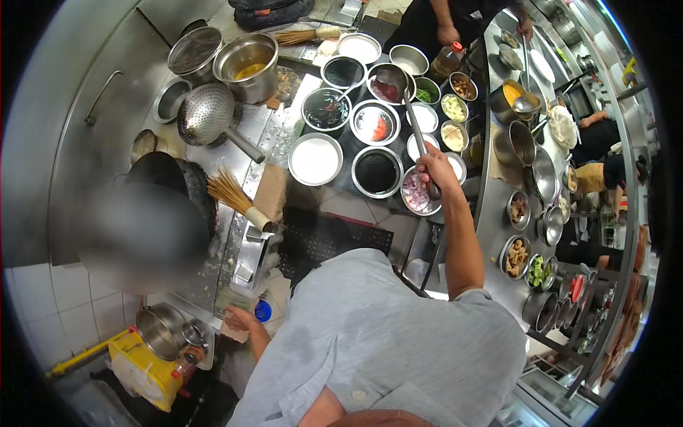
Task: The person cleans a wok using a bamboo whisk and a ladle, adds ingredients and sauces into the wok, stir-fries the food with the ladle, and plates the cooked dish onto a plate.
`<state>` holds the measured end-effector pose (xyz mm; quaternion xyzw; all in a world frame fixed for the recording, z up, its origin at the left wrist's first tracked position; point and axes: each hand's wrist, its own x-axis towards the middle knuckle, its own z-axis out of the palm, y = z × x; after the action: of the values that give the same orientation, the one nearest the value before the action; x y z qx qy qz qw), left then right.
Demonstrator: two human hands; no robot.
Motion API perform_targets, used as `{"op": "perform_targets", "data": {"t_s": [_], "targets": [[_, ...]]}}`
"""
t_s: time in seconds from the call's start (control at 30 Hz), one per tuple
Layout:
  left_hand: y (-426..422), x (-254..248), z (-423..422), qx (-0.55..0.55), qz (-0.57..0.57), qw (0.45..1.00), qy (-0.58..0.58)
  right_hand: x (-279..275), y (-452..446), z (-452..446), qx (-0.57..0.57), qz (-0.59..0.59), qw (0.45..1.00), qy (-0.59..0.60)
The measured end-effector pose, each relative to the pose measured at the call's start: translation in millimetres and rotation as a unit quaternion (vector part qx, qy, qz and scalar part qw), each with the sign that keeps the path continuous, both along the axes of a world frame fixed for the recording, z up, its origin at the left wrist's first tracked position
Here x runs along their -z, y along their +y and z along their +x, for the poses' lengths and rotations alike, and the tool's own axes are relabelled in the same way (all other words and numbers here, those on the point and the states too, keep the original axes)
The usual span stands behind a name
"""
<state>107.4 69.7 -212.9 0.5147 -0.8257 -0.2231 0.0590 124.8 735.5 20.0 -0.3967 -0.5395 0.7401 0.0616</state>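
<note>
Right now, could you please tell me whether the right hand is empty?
No, the right hand grips a long-handled metal utensil.

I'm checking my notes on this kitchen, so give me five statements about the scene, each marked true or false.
1. The right hand grips a long metal utensil. True.
2. The straw-coloured, bundled-stick brush is in the left hand. False: the brush lies apart from the left hand.
3. Pinkish-purple onion slices lie near the right hand. True.
4. The round, perforated metal strainer is inside the tall steel pot. False: the strainer is outside the pot.
5. The bottle of brownish liquid has a red cap. True.
</note>
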Motion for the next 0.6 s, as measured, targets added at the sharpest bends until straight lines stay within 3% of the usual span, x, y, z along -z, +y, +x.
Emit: {"op": "perform_targets", "data": {"t_s": [0.07, 0.13, 0.2, 0.23, 0.3, 0.43, 0.6], "targets": [[27.8, -14.7, 10.7, -0.045, -0.032, 0.998, 0.027, -8.8, 0.8, 0.3, 0.014, -0.047, 0.999, 0.021], [19.6, 13.0, 22.9, -0.03, -0.064, 0.997, 0.038, -1.1, 8.9, 3.4, 0.027, -0.095, 0.994, 0.044], [21.8, 19.1, 28.8, -0.016, -0.097, 0.994, 0.049, 24.9, 28.3, 12.1, 0.098, -0.359, 0.917, 0.141], [28.5, 15.4, 32.6, -0.022, -0.109, 0.992, 0.052, 26.9, 32.0, 14.9, 0.096, -0.36, 0.917, 0.141], [35.2, 10.8, 41.0, -0.034, -0.121, 0.991, 0.054, 27.1, 31.0, 22.6, 0.077, -0.5, 0.815, 0.281], [39.7, 4.5, 50.3, -0.009, -0.146, 0.988, 0.038, 15.7, 20.5, 29.9, 0.099, -0.53, 0.776, 0.327], [39.4, -0.3, 57.3, -0.005, -0.145, 0.988, 0.047, 9.2, 17.9, 33.0, 0.083, -0.518, 0.792, 0.313]]}}
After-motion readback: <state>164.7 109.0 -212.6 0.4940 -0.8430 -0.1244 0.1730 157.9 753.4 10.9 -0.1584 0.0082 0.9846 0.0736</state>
